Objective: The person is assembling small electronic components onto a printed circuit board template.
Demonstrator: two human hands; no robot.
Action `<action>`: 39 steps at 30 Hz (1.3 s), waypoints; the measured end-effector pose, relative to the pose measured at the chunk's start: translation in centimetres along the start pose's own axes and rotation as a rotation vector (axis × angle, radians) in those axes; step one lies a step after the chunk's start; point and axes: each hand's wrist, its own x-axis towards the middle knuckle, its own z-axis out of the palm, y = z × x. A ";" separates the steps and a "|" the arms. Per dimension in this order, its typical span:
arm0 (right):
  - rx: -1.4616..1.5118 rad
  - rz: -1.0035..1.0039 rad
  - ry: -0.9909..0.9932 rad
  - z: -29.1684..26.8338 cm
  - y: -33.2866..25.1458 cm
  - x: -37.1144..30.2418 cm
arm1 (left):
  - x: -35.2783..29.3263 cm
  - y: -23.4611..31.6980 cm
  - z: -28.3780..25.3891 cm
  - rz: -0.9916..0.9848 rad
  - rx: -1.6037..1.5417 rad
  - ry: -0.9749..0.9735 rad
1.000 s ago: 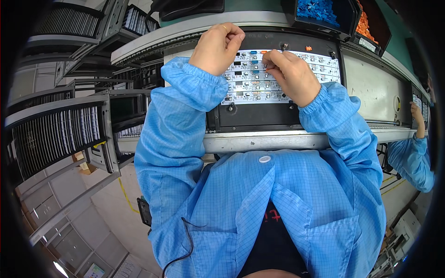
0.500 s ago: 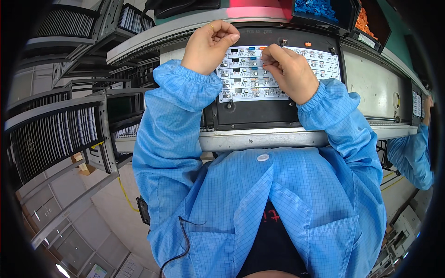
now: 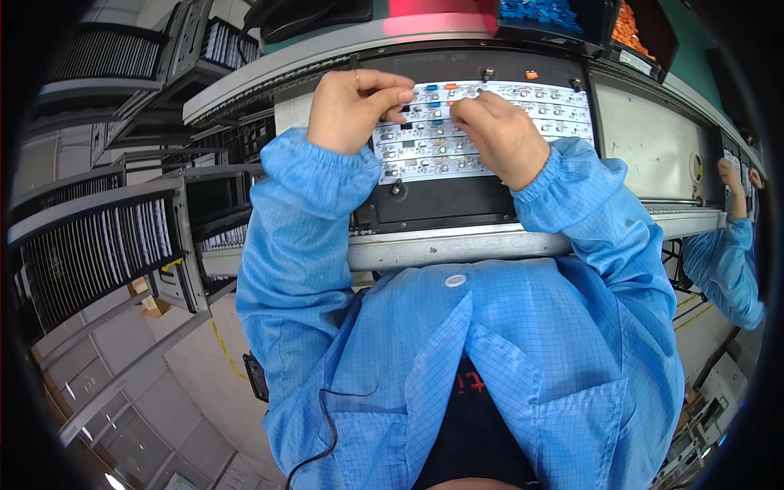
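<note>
Several narrow white circuit boards (image 3: pixel 445 166) lie side by side in a black fixture (image 3: pixel 457 201). Over their left end is my left hand (image 3: pixel 347 112), thumb and fingers pinched together; whatever they hold is hidden. My right hand (image 3: pixel 504 137) reaches in over the middle, its fingertips closed at the second row on a small orange connector (image 3: pixel 452 104), mostly covered by the fingers. A seated orange connector (image 3: pixel 451 86) shows in the top row beside a blue connector (image 3: pixel 433 87). Further blue parts sit in the rows below.
Bins of blue parts (image 3: pixel 543 14) and orange parts (image 3: pixel 630 31) stand behind the fixture. One loose orange part (image 3: pixel 532 74) lies on the fixture's far edge. A metal rail (image 3: pixel 457 250) runs in front. Board racks (image 3: pixel 106 237) stand left; a co-worker's sleeve (image 3: pixel 723 273) shows right.
My left hand has moved down, its fingertips closer to the boards' left end. The right hand has shifted slightly left and lower, its fingertips now at the second row.
</note>
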 end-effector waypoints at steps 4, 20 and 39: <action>0.212 0.113 0.007 -1.2 0.4 0.1 | -1.3 -1.0 0.3 -0.041 -0.039 -0.003; 0.126 0.267 0.165 -5.6 7.9 -0.6 | -3.4 -2.1 4.2 0.529 0.647 0.003; 0.666 0.410 0.286 -9.3 5.0 -5.3 | -3.9 -0.6 5.2 0.589 0.885 -0.040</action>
